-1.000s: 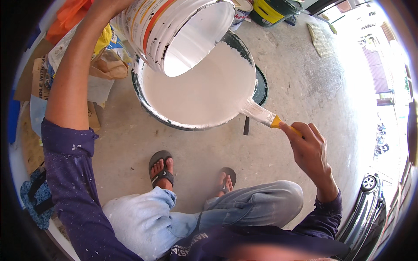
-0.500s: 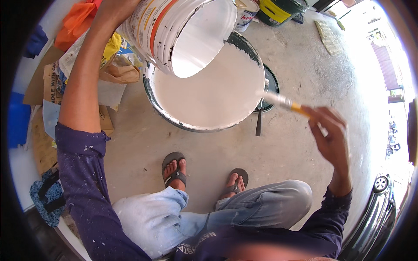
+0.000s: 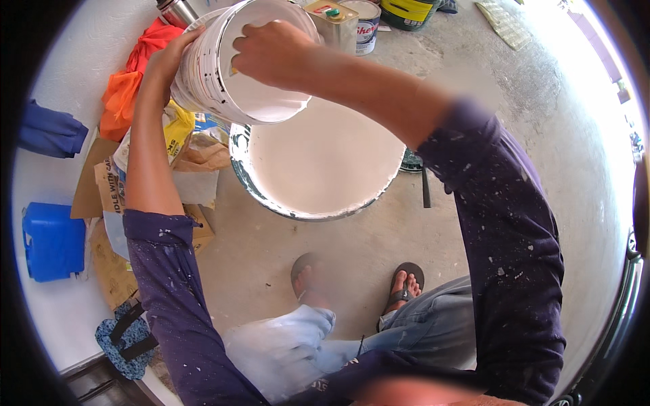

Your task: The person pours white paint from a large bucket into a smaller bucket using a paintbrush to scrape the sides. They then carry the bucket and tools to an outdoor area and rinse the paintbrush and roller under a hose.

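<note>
My left hand (image 3: 162, 68) grips a white plastic bucket (image 3: 203, 78) from its left side. The bucket is tilted, its mouth turned toward me and to the right, above the left far rim of a large dark tub (image 3: 242, 169). Pale off-white paint (image 3: 332, 155) fills much of the tub. Inside the bucket's mouth, my right hand (image 3: 271, 54) is closed around a paintbrush. Only a bit of the brush's yellow handle (image 3: 234, 70) shows below the fingers; its bristles are hidden. Wet white paint coats the bucket's inner wall (image 3: 264, 101).
A black-handled tool (image 3: 426, 189) lies by a dark lid (image 3: 412, 162) right of the tub. Beyond stand a metal can (image 3: 338, 27), a paint tin (image 3: 366, 27) and a dark pail (image 3: 406, 13). Cardboard (image 3: 112, 250), bags and a blue jerrycan (image 3: 54, 240) line the left wall.
My right hand has carried the brush from the tub's right side up and left into the bucket. The bucket's mouth has turned more toward me. The whole view has shifted slightly.
</note>
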`<move>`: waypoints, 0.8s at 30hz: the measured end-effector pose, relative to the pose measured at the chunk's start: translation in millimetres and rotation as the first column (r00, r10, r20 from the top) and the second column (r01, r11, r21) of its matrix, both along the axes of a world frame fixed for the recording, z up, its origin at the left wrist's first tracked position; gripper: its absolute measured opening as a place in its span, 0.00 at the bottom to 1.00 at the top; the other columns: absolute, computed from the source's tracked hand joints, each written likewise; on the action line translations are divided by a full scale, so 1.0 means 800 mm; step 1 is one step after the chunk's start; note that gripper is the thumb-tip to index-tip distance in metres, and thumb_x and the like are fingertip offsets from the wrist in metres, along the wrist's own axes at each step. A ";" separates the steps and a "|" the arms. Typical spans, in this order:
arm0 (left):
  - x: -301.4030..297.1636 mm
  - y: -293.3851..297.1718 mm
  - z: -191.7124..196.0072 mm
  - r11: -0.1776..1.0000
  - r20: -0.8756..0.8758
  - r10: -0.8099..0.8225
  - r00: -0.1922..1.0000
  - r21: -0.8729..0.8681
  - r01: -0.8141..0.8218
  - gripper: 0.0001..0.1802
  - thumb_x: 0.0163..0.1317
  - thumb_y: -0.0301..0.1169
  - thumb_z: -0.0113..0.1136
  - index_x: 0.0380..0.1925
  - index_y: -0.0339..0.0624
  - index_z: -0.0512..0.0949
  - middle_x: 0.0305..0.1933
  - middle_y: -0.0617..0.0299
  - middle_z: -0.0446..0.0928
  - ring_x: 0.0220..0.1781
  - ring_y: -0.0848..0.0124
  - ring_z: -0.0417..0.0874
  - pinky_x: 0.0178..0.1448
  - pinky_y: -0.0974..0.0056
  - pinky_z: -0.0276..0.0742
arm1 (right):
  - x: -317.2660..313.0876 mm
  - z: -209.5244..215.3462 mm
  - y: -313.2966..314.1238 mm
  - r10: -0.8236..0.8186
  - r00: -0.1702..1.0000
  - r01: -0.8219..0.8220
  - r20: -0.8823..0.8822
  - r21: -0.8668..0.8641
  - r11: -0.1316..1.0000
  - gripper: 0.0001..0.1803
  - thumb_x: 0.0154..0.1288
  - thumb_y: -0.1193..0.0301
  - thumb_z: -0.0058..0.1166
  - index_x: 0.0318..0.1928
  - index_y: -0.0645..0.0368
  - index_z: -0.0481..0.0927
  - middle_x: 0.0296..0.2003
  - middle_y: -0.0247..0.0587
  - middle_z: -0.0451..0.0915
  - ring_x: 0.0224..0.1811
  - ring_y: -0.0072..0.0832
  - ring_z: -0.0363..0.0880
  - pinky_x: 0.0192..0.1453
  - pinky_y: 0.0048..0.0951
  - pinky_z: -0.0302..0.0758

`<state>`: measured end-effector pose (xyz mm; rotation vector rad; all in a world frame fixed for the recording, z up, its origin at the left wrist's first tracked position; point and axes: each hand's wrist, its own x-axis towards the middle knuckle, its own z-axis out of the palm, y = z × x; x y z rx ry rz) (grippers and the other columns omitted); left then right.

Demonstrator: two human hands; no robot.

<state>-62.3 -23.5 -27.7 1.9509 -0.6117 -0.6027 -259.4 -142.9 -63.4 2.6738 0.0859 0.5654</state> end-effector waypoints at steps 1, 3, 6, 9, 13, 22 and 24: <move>0.000 0.000 0.000 1.000 0.022 0.007 1.000 -0.013 -0.007 0.41 0.53 0.57 0.72 0.53 0.27 0.83 0.47 0.49 0.86 0.43 0.61 0.89 0.49 0.58 0.83 | 0.012 0.001 0.003 -0.026 0.997 0.026 -0.071 0.004 1.000 0.08 0.62 0.71 0.62 0.42 0.51 0.88 0.46 0.32 0.84 0.55 0.32 0.83 0.47 0.32 0.86; -0.002 -0.003 -0.001 1.000 0.028 0.027 0.999 -0.012 -0.027 0.40 0.53 0.56 0.72 0.52 0.28 0.84 0.47 0.50 0.86 0.42 0.61 0.88 0.49 0.59 0.82 | 0.032 -0.001 0.004 -0.016 0.986 0.025 -0.167 0.053 0.998 0.08 0.63 0.70 0.63 0.43 0.52 0.89 0.48 0.37 0.86 0.56 0.36 0.83 0.51 0.35 0.85; -0.011 -0.013 0.002 1.000 0.130 0.003 0.991 0.025 -0.006 0.40 0.53 0.56 0.72 0.50 0.27 0.85 0.46 0.50 0.86 0.42 0.63 0.88 0.47 0.61 0.81 | 0.047 -0.014 0.000 0.060 0.996 -0.054 -0.066 0.080 0.995 0.09 0.63 0.70 0.64 0.44 0.54 0.89 0.51 0.41 0.87 0.57 0.37 0.84 0.54 0.37 0.85; -0.025 -0.021 0.005 0.999 0.250 -0.025 0.968 0.045 0.014 0.38 0.53 0.57 0.71 0.47 0.28 0.86 0.43 0.51 0.87 0.40 0.65 0.89 0.45 0.63 0.81 | 0.033 -0.028 -0.005 0.118 0.991 -0.124 0.069 0.088 0.988 0.11 0.61 0.71 0.65 0.44 0.55 0.89 0.52 0.42 0.87 0.58 0.36 0.84 0.57 0.37 0.84; -0.032 -0.026 0.006 0.995 0.362 -0.088 0.928 0.072 0.066 0.39 0.56 0.58 0.68 0.48 0.28 0.86 0.42 0.52 0.88 0.39 0.67 0.89 0.45 0.63 0.81 | -0.018 -0.020 0.004 -0.059 0.974 0.073 -0.218 0.057 0.996 0.12 0.57 0.72 0.68 0.44 0.55 0.90 0.50 0.41 0.87 0.56 0.37 0.85 0.57 0.36 0.83; -0.020 -0.027 -0.002 0.978 0.641 -0.167 0.749 0.202 0.045 0.37 0.60 0.61 0.62 0.48 0.34 0.86 0.46 0.47 0.88 0.47 0.60 0.89 0.52 0.59 0.80 | -0.196 0.003 0.002 -0.081 0.979 0.101 -0.189 0.097 0.990 0.13 0.61 0.75 0.61 0.48 0.55 0.86 0.41 0.33 0.81 0.44 0.28 0.81 0.41 0.29 0.82; -0.029 -0.031 0.001 0.968 0.705 -0.179 0.687 0.253 -0.007 0.34 0.61 0.60 0.60 0.45 0.37 0.88 0.47 0.46 0.87 0.50 0.57 0.88 0.56 0.57 0.79 | -0.233 0.009 0.006 -0.045 0.994 0.056 -0.102 0.106 0.993 0.15 0.62 0.76 0.60 0.50 0.55 0.86 0.42 0.32 0.82 0.43 0.27 0.80 0.40 0.29 0.82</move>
